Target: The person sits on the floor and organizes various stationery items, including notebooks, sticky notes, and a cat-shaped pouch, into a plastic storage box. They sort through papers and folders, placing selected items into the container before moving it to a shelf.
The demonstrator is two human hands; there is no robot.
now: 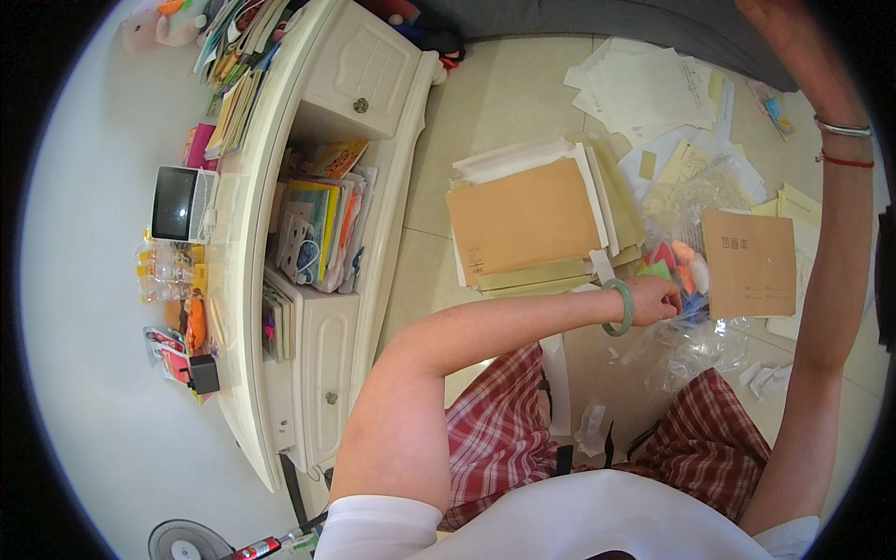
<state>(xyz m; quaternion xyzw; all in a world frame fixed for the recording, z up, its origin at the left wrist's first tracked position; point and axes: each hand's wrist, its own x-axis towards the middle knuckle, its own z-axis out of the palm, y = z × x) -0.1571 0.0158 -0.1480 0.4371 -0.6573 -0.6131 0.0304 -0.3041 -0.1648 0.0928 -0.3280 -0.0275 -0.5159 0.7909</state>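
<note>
My left hand (656, 300), with a green bangle (618, 307) at the wrist, is beside a clear plastic bag (705, 191) that has colourful pieces (688, 266) in or under it. Its fingers are curled together; what they hold, if anything, is hidden. Just right of the bag lies a tan booklet (749, 264). A stack of brown and pale paper folders (527, 219) sits beyond my left forearm. My right hand (784, 33) reaches far out to the upper right, past the papers, over a dark grey surface. The frame's edge cuts off its fingers.
Loose white sheets (644, 89) and yellowish papers spread over the tiled floor (495, 84) ahead. Paper scraps (765, 378) lie by my right arm. To the left stands a white cabinet (331, 364) with books (322, 229) on its shelves. A fan (187, 541) is at the lower left.
</note>
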